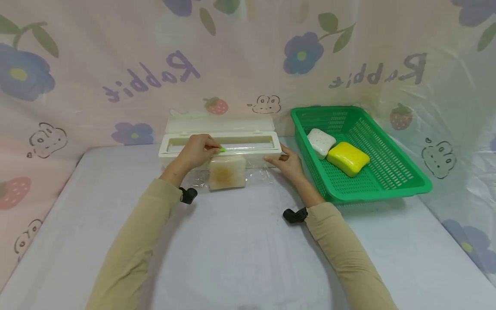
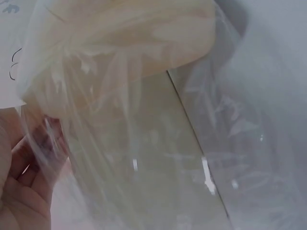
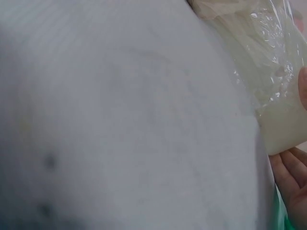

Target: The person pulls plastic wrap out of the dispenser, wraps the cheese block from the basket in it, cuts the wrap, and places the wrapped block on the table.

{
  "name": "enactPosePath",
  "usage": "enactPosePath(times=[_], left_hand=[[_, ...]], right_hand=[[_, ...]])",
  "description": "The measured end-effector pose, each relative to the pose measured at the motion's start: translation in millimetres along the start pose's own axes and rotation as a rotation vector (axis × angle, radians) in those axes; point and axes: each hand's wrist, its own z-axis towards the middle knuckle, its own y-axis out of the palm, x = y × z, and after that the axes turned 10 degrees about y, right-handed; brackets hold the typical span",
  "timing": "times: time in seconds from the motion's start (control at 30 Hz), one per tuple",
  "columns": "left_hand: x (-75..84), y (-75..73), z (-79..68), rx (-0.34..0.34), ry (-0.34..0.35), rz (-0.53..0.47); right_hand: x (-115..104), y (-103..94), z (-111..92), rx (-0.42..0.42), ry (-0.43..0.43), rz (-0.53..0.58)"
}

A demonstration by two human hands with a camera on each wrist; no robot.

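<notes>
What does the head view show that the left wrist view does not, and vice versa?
Only the head view shows the right hand, green basket, white block, yellow block and green tab.

Only the left wrist view shows the palm side of the left hand and a thin dark line along the white box.

Both share that hand and box, cream block and clear film.

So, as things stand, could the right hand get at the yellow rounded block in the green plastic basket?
Probably yes: the green plastic basket stands open-topped beside the right hand, with nothing over the yellow rounded block. That hand holds the long white plastic box, so must let go first.
</notes>
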Motion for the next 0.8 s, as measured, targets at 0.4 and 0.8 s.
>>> enactPosePath(times=[0.4, 0.8], left_hand=[[-9.8, -14.9, -15.9, 0.035, -0.010, 0.052], [-23.1, -36.1, -40.2, 0.040, -0.063, 0.114]], right_hand=[[-2.5, -3.6, 0.5, 0.030, 0.028, -0.019], [-2.3, -0.8, 1.7, 0.005, 0.043, -0.019]])
